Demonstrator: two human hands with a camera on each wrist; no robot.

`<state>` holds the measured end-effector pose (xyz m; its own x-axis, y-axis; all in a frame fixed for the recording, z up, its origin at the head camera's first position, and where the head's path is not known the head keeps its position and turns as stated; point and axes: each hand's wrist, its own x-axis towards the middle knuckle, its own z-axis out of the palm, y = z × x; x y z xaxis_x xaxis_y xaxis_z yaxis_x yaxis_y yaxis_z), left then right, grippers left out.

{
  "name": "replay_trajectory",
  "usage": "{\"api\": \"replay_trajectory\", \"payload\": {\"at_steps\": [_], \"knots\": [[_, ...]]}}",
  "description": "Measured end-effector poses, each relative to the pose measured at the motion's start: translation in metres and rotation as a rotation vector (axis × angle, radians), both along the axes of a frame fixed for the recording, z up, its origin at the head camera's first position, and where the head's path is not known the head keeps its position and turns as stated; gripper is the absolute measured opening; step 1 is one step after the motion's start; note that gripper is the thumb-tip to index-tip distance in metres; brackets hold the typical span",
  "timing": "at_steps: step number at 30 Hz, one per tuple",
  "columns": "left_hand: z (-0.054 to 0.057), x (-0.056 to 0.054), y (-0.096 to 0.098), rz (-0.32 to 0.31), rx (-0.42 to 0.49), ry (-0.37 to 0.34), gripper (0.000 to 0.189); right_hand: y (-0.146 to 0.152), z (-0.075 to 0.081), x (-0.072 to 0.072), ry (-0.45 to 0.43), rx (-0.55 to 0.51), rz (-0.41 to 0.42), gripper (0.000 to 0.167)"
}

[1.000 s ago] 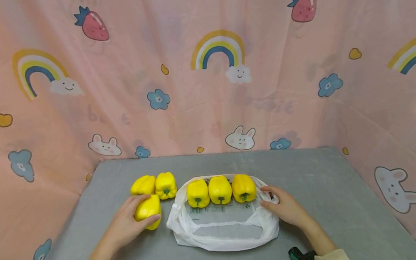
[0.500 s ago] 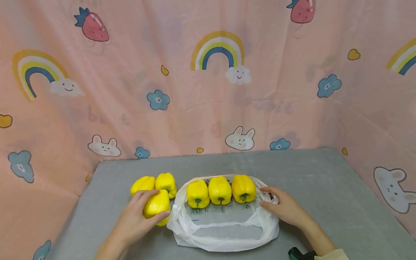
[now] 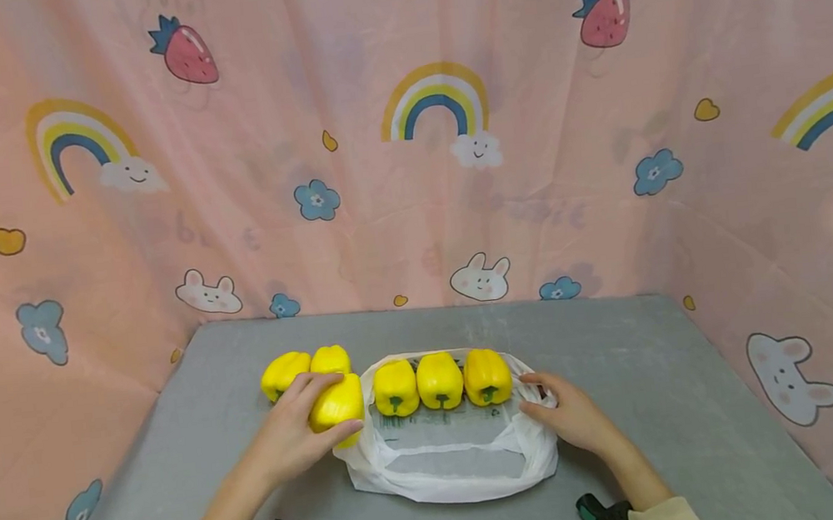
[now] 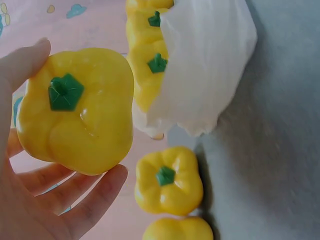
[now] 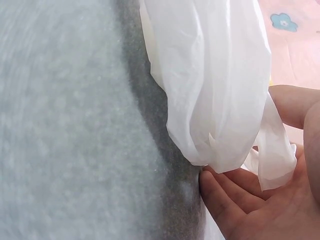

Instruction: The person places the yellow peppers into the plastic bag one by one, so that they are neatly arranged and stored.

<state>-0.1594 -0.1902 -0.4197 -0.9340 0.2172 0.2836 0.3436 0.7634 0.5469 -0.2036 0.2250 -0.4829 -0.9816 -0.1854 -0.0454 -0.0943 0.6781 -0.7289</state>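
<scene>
My left hand (image 3: 292, 441) grips a yellow bell pepper (image 3: 338, 403) with a green stem, thumb on one side and fingers on the other. In the left wrist view this pepper (image 4: 80, 115) is held up off the table, close to the bag's left edge. A white plastic bag (image 3: 457, 486) lies spread with its mouth open. Three yellow bell peppers (image 3: 440, 382) sit in a row inside it, at the far side. At the bag's right rim, my right hand (image 3: 575, 416) holds the plastic between thumb and fingers; a loose bag handle (image 5: 275, 155) hangs against the palm.
Two more yellow bell peppers, one on the far left (image 3: 284, 375) and one beside it (image 3: 331, 359), stand on the grey table (image 3: 605, 342) behind my left hand. A pink patterned curtain (image 3: 384, 238) borders the table at the back and sides.
My left hand has carried the bell pepper rightward and slightly away from me, up to the bag's left edge. My right hand and the bag have stayed in place.
</scene>
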Motion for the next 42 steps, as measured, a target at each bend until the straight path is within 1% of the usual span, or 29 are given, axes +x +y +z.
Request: {"api": "replay_trajectory", "payload": {"at_steps": [4, 8, 14, 19, 24, 30, 34, 42], "knots": [[0.001, -0.001, 0.008, -0.015, 0.021, 0.009, 0.066, 0.0, -0.001, -0.001, 0.002, -0.007, 0.002, 0.054], [0.001, -0.005, 0.017, -0.027, 0.037, 0.019, 0.066, -0.001, -0.002, -0.002, -0.007, -0.007, -0.006, 0.054], [-0.005, -0.008, 0.032, -0.063, 0.071, 0.007, 0.067, -0.001, 0.001, 0.0, -0.011, -0.007, -0.01, 0.053], [-0.009, -0.01, 0.043, -0.063, 0.092, -0.002, 0.065, -0.001, 0.002, 0.001, -0.013, -0.007, -0.006, 0.053], [-0.01, -0.011, 0.054, -0.065, 0.11, -0.013, 0.066, -0.002, 0.002, 0.0, -0.016, -0.012, -0.012, 0.053], [-0.013, -0.012, 0.071, -0.08, 0.139, -0.04, 0.069, 0.0, 0.001, 0.0, -0.013, -0.011, -0.012, 0.053], [-0.016, -0.012, 0.081, -0.099, 0.139, -0.072, 0.07, 0.002, 0.001, 0.001, -0.011, -0.015, -0.01, 0.052], [-0.022, -0.015, 0.09, -0.141, 0.165, -0.126, 0.07, 0.001, 0.001, 0.0, -0.009, -0.024, -0.005, 0.053]]}}
